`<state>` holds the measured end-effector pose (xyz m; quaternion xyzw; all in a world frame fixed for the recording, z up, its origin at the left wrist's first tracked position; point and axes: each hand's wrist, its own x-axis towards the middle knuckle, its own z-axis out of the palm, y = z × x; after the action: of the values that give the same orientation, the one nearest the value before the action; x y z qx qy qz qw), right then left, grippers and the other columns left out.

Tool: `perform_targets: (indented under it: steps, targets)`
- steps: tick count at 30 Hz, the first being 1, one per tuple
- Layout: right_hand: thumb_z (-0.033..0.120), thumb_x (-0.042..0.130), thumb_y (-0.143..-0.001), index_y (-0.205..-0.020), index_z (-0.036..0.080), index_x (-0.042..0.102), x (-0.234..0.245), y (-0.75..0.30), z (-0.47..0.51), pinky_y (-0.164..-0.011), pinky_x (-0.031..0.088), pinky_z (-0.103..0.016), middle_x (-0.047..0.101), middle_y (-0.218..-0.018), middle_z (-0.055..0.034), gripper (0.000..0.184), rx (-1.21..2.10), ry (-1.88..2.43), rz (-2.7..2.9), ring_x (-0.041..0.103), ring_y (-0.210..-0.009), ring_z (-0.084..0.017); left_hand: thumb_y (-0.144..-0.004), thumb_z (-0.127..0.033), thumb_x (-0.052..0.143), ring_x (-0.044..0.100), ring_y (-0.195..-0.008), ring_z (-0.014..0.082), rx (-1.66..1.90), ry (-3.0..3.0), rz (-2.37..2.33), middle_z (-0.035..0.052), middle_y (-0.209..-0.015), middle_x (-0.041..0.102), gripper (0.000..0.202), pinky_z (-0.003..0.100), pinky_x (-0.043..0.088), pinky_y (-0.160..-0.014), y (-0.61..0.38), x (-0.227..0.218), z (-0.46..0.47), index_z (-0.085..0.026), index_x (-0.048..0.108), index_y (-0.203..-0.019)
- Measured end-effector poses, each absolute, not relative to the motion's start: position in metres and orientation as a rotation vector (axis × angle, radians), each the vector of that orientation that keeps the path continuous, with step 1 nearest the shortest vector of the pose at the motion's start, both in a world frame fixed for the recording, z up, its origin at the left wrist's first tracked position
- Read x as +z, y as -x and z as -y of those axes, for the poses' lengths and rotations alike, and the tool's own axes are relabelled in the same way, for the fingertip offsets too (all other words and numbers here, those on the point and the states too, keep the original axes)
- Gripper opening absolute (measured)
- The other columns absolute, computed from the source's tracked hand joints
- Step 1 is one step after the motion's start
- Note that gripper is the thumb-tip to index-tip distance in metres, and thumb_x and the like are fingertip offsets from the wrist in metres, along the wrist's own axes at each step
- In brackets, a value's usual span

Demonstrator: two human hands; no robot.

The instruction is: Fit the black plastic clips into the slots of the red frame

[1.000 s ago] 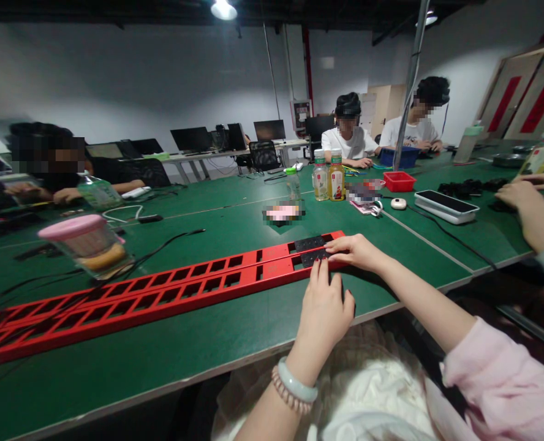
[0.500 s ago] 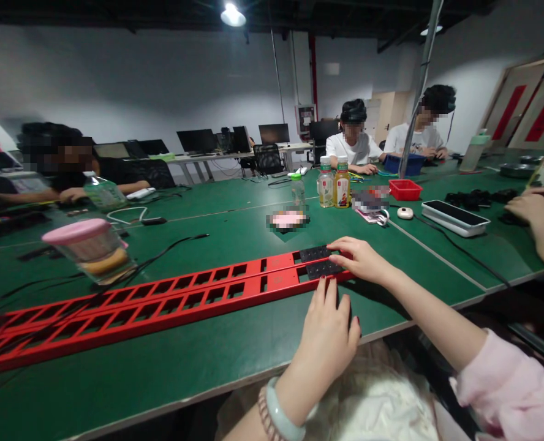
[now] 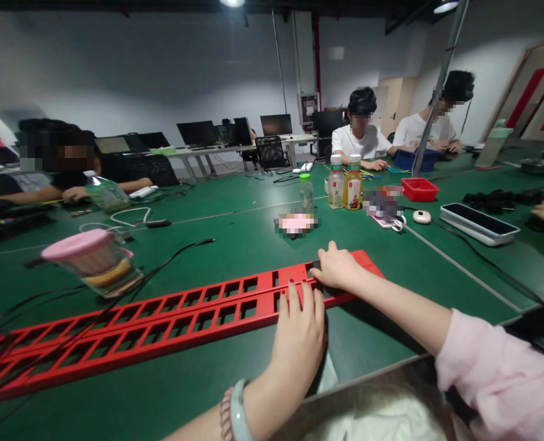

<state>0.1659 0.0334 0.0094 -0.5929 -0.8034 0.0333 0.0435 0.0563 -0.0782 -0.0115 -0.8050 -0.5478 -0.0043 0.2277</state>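
Note:
A long red slotted frame [image 3: 175, 315] with two rows of rectangular openings lies across the table towards my left. My left hand [image 3: 297, 346] is open, its fingers stretched out and resting on the near row, close to the frame's right end. My right hand [image 3: 339, 267] is bent over that end, its fingers closed across the upper row. Beneath it are the black patterned inserts [image 3: 331, 292], mostly covered by the hand. The fingertips of my right hand are partly hidden. Beyond it the solid red end of the frame shows.
Behind the frame's left part stands a pink-lidded cup [image 3: 90, 260]; black cables [image 3: 180, 248] cross the frame there. Further back are drink bottles [image 3: 352, 184], a blurred pink item [image 3: 297, 224], a red tray [image 3: 419, 191] and a white device [image 3: 478, 223]. Other people sit round the green table [image 3: 235, 236].
My right hand has shifted left along the black inserts and bent over them, uncovering the red end. My left hand has moved left onto the frame. The view has turned slightly.

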Motion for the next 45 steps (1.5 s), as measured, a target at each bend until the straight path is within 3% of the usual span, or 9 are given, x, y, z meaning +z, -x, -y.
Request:
perform_targets:
  steps: [5,10,18,22,27,32,37,40,45]
  targets:
    - [0.054,0.050,-0.068,-0.107,0.012,0.058,0.013,-0.153,-0.043,-0.070,0.046,-0.041,0.048,-0.105,-0.0181,0.058,0.300,2.003,2.372,0.059,-0.086,-0.032,-0.081,-0.043,0.046,0.034,-0.120,0.0406,-0.002,2.224,1.563,0.0181,-0.127,0.045,0.054,0.053,0.029,-0.097,-0.042,-0.022,0.075,-0.011,0.045,-0.126]
    - [0.044,0.049,-0.071,-0.102,0.013,0.063,0.016,-0.145,-0.041,-0.073,0.044,-0.041,0.045,-0.112,-0.0181,0.046,0.327,2.053,2.330,0.058,-0.089,-0.031,-0.079,-0.052,0.045,0.038,-0.117,0.0427,-0.018,2.289,1.518,0.0201,-0.125,0.047,0.062,0.054,0.032,-0.094,-0.035,-0.028,0.069,-0.010,0.047,-0.125]
    - [0.042,0.043,-0.076,-0.093,0.013,0.064,0.032,-0.162,-0.049,-0.078,0.041,-0.040,0.051,-0.099,-0.0152,0.040,0.083,1.971,2.145,0.056,-0.086,-0.027,-0.079,-0.051,0.046,0.041,-0.114,0.0432,-0.002,2.301,1.472,0.0217,-0.125,0.046,0.061,0.056,0.035,-0.091,-0.032,-0.026,0.066,-0.010,0.047,-0.125]
    - [0.042,0.042,-0.078,-0.095,0.011,0.061,0.015,-0.192,-0.085,-0.082,0.039,-0.040,0.052,-0.098,-0.0147,0.040,-0.041,2.033,2.048,0.053,-0.093,-0.029,-0.080,-0.050,0.046,0.038,-0.116,0.0434,-0.003,2.308,1.479,0.0221,-0.127,0.044,0.062,0.057,0.033,-0.092,-0.031,-0.027,0.067,-0.010,0.045,-0.126]
    - [0.043,0.044,-0.077,-0.096,0.014,0.059,-0.017,-0.217,-0.118,-0.074,0.043,-0.034,0.052,-0.100,-0.0117,0.038,0.001,2.106,2.059,0.058,-0.087,-0.025,-0.080,-0.050,0.047,0.038,-0.116,0.0433,-0.025,2.321,1.484,0.0214,-0.127,0.044,0.061,0.057,0.033,-0.093,-0.031,-0.027,0.067,-0.010,0.045,-0.126]
    - [0.054,0.042,-0.078,-0.100,0.018,0.057,-0.016,-0.223,-0.117,-0.070,0.043,-0.033,0.051,-0.101,-0.0101,0.044,-0.061,2.025,2.106,0.058,-0.084,-0.023,-0.080,-0.051,0.046,0.039,-0.115,0.0446,-0.034,2.320,1.465,0.0219,-0.126,0.045,0.062,0.057,0.035,-0.091,-0.031,-0.029,0.066,-0.010,0.047,-0.125]
    - [0.042,0.037,-0.085,-0.100,0.016,0.057,0.010,-0.219,-0.088,-0.079,0.040,-0.035,0.052,-0.100,-0.0139,0.036,-0.235,1.995,2.024,0.050,-0.097,-0.026,-0.080,-0.051,0.046,0.040,-0.115,0.0440,-0.020,2.313,1.482,0.0210,-0.126,0.046,0.061,0.057,0.035,-0.091,-0.032,-0.028,0.066,-0.011,0.047,-0.125]
    - [0.043,0.033,-0.086,-0.095,0.017,0.057,0.017,-0.207,-0.052,-0.073,0.042,-0.034,0.053,-0.094,-0.0121,0.037,-0.159,1.982,2.082,0.055,-0.087,-0.024,-0.079,-0.051,0.046,0.039,-0.115,0.0440,-0.012,2.319,1.487,0.0210,-0.126,0.046,0.062,0.056,0.035,-0.091,-0.032,-0.028,0.066,-0.011,0.046,-0.126]
    - [0.055,0.042,-0.078,-0.104,0.015,0.053,0.005,-0.177,0.003,-0.068,0.044,-0.037,0.048,-0.101,-0.0166,0.049,0.084,2.065,2.230,0.059,-0.078,-0.027,-0.078,-0.051,0.048,0.039,-0.116,0.0430,-0.019,2.316,1.499,0.0201,-0.126,0.046,0.062,0.056,0.034,-0.092,-0.033,-0.030,0.067,-0.011,0.047,-0.126]
